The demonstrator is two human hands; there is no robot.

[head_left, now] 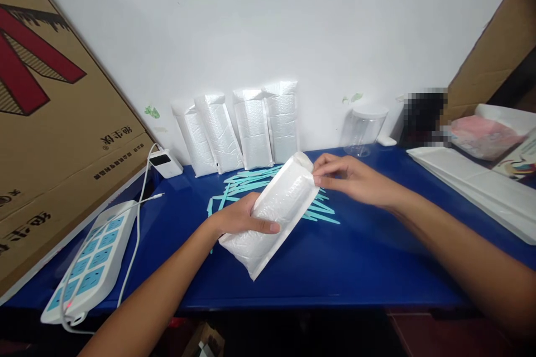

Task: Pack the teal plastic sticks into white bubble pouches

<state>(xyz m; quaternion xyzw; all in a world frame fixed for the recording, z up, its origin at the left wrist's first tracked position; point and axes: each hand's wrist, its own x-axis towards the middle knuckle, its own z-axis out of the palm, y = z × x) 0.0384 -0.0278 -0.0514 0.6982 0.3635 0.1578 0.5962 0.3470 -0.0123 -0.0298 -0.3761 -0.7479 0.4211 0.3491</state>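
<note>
Currently, the person's left hand (240, 218) is gripping a padded mailer (281, 201) around its near half, the thumb pressing across the front face while the other fingers are disappearing behind it, so their exact spread cannot be told. The mailer is tilting above the desk (355, 268), its top end leaning toward the right and its bottom end pointing back at the person. Meanwhile, the right hand (350, 177) is working at that top end, thumb and fingers closing narrowly in a pinch on the upper right corner, just beside the curled flap (302, 162). The step in hand is apparently the handling of this flap; whether it is sticking down or standing loose, the view is not making clear. Behind and beneath the mailer, turquoise strips (251, 177) are lying scattered on the desk, while four similar mailers (251, 125) are standing on their short ends, leaning against the wall (314, 22). Judging by this pose, the next move at the corner is calling for a firm left hold that is keeping the mailer from twisting, and for a light, precise right pinch that is following the flap's edge without creasing it.
</note>
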